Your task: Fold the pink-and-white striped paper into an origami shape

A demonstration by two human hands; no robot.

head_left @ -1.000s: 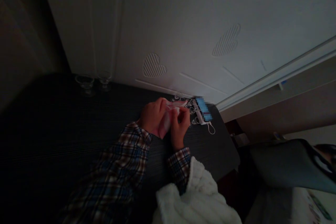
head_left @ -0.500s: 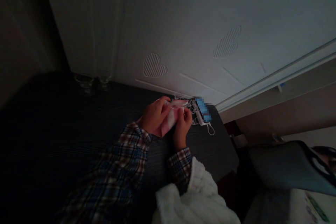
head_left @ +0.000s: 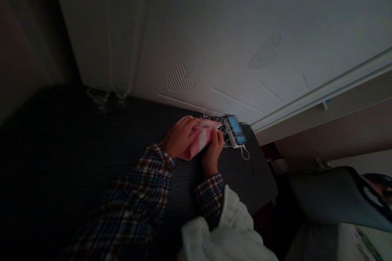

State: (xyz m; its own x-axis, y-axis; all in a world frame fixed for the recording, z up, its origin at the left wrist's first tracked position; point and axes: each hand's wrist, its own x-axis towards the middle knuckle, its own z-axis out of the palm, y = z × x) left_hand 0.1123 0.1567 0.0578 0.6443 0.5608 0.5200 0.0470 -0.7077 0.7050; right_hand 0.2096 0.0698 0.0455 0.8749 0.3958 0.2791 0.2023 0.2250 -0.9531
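A soft pink-and-white cloth piece (head_left: 197, 145), shaped somewhat like a pouch, lies on the dark table between my hands. My left hand (head_left: 181, 136) rests over its left side, fingers curled and gripping the upper edge. At its right edge, my right hand (head_left: 214, 147) pinches the material between thumb and fingers. A gap shows along the top, between the front part and a folded flap. What lies inside cannot be made out in the dim light. Just beyond my right hand are several clear ring-like pieces (head_left: 224, 130).
A device with a blurred blue screen (head_left: 236, 129) lies by the wall, next to a white bar with a looped cord (head_left: 245, 153). Two clear glass cups (head_left: 99, 97) stand at the back left. A white panel with heart reliefs (head_left: 180, 78) rises behind the dark table (head_left: 92, 142).
The fingers of my left hand have come down flatter over the cloth, and more of its pink back edge shows. My right hand has shifted slightly and still pinches the edge.
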